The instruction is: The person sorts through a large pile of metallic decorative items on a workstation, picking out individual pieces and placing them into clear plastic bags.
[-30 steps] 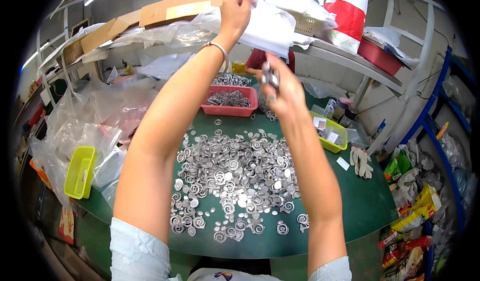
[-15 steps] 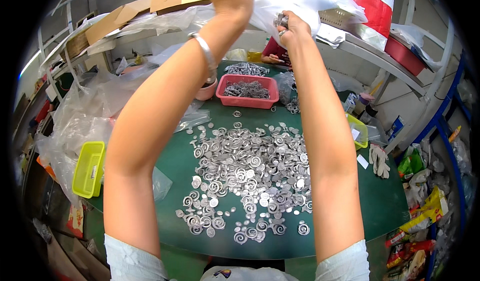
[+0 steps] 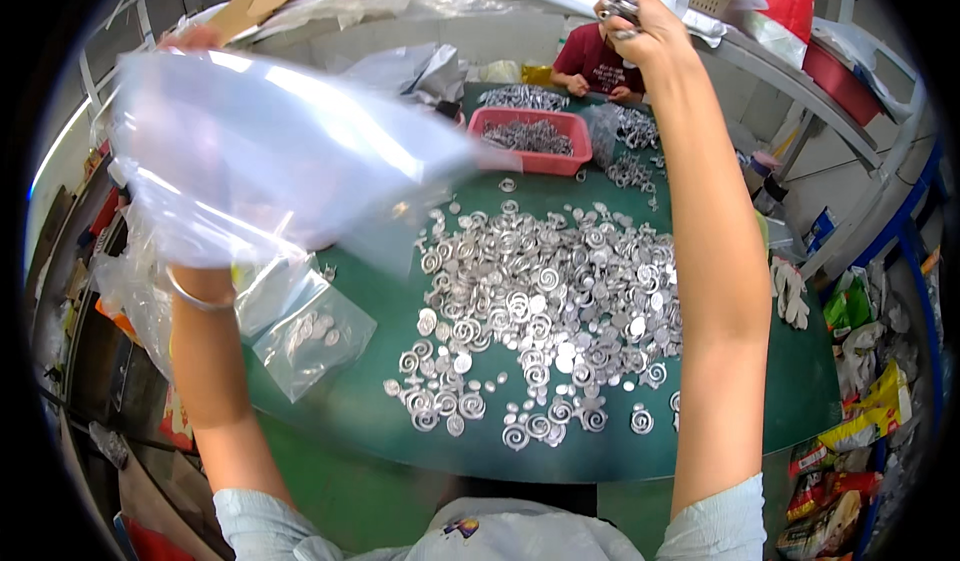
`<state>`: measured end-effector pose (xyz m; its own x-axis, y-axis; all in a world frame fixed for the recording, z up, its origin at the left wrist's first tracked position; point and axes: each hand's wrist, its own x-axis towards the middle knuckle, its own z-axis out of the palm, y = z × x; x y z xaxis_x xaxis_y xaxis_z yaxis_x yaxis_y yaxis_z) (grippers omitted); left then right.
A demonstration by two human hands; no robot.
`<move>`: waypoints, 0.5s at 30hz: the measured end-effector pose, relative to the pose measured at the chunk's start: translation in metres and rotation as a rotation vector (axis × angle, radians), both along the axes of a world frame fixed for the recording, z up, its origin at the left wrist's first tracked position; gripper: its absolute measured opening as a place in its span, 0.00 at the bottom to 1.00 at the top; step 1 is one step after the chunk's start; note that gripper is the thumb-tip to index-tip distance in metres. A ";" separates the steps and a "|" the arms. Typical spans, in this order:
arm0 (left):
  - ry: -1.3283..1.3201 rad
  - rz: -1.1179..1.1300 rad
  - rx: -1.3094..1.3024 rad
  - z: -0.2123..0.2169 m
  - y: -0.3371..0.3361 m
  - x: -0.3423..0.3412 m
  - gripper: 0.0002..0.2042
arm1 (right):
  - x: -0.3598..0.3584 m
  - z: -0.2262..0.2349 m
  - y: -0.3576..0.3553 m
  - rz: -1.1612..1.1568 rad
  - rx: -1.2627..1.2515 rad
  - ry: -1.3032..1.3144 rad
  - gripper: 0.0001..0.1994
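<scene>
While the plastic bag [image 3: 270, 151] blurs, lettering [image 3: 609, 74] marks a maroon shirt [image 3: 583, 54].

The raised bag [image 3: 270, 151] at left looks like smooth, glossy plastic; the spiral pieces [image 3: 548, 278], silvery metal; the tabletop [image 3: 360, 401], smooth.

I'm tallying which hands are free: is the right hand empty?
No, several small grey metal pieces show between the curled fingers of the raised right hand.
</scene>
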<state>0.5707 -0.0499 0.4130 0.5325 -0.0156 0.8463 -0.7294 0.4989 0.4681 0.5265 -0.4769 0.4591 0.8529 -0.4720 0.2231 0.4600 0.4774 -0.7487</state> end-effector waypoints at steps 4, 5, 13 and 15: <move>0.541 -0.099 0.293 -0.090 -0.005 0.005 0.16 | -0.077 -0.077 0.071 0.142 -0.012 -0.068 0.11; 0.755 -0.134 0.274 -0.111 -0.029 -0.005 0.16 | -0.101 -0.096 0.075 0.132 0.017 -0.061 0.11; 0.917 -0.040 0.886 -0.254 -0.066 0.033 0.20 | -0.221 -0.278 0.155 0.097 0.508 0.228 0.12; 0.953 0.089 0.986 -0.266 -0.069 0.046 0.27 | -0.238 -0.306 0.174 0.022 0.560 0.326 0.11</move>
<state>0.6164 -0.1184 0.1470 0.9264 -0.3275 -0.1856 0.0592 -0.3604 0.9309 0.2889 -0.3027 0.1528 0.8463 -0.4231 -0.3237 0.2368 0.8431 -0.4828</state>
